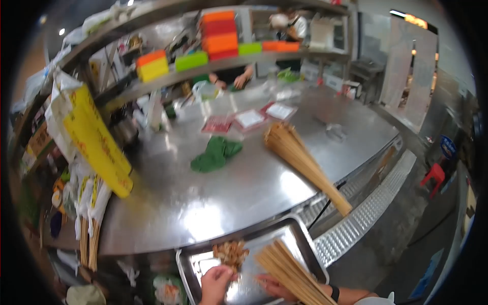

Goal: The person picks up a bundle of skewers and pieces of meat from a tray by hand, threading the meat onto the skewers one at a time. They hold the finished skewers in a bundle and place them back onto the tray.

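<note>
My left hand (pixel 217 281) is over the left part of a metal tray (pixel 306 239), thumb and fingers pinched together. What they hold, if anything, is too small to make out. Just beyond the fingertips lies a small heap of brown food pieces (pixel 231 253). My right hand (pixel 274 286) is at the tray's right side, its fingers curled at a thick bundle of bamboo skewers (pixel 287 267). The bundle slants across the hand and hides part of it; a dark band circles that wrist.
On the steel table (pixel 168 203) lie a green cloth (pixel 217 154), another skewer bundle (pixel 305 162) overhanging the near edge, and flat packs (pixel 249 118). A yellow bag (pixel 96 137) hangs left. Across the table, a person's hands (pixel 231 81) show under a shelf (pixel 178 73).
</note>
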A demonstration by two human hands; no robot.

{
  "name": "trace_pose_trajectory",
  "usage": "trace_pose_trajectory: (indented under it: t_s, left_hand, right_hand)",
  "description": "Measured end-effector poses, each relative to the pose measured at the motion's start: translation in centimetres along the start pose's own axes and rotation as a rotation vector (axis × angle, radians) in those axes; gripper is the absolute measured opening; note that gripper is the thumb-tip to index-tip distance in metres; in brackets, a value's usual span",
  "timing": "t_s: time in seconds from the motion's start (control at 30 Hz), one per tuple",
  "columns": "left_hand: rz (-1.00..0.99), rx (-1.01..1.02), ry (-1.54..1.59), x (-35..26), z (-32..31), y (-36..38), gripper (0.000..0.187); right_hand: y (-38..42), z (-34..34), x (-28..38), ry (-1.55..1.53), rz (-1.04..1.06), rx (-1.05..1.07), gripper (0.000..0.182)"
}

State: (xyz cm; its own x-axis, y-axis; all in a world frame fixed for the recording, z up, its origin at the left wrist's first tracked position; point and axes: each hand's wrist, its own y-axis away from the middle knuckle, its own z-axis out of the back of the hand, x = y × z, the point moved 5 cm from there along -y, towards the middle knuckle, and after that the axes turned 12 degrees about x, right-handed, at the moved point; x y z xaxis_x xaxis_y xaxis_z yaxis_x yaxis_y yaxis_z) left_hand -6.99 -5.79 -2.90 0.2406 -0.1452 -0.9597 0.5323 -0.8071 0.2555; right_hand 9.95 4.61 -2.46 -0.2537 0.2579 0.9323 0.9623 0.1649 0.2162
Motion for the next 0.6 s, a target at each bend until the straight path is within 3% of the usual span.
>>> trace_pose_trajectory:
  t_s: [0.03,0.07,0.1,0.13,0.2,0.3,0.6]
  left_hand:
    - [-0.014,0.019,0.06,-0.1,-0.1,0.0,0.018]
    - [-0.01,0.019,0.124,-0.2,-0.1,-0.2,0.019]
    - [-0.013,0.057,0.164,-0.5,-0.3,-0.4,0.022]
    - [0.005,0.05,0.235,-0.6,-0.4,-0.2,0.024]
    - [0.041,0.07,0.328,-0.3,-0.6,-0.3,0.025]
    - [0.047,0.081,0.387,0.6,-0.8,-0.1,0.021]
    - [0.027,0.134,0.371,0.3,-1.3,-0.2,0.017]
  right_hand:
    - [-0.1,0.4,-2.8,0.153,-0.053,-0.153,0.043]
    - [0.6,-0.5,2.0,0.303,-0.064,-0.224,0.041]
    - [0.9,-0.1,3.8,0.569,0.299,-0.323,0.038]
    - [0.4,0.1,2.7,0.438,0.029,-0.208,0.041]
    - [0.6,-0.2,2.1,0.136,-0.06,-0.266,0.042]
    - [0.7,-1.0,3.4,-0.032,-0.082,-0.232,0.042]
    - [0.4,-0.9,2.7,0.121,-0.12,-0.215,0.04]
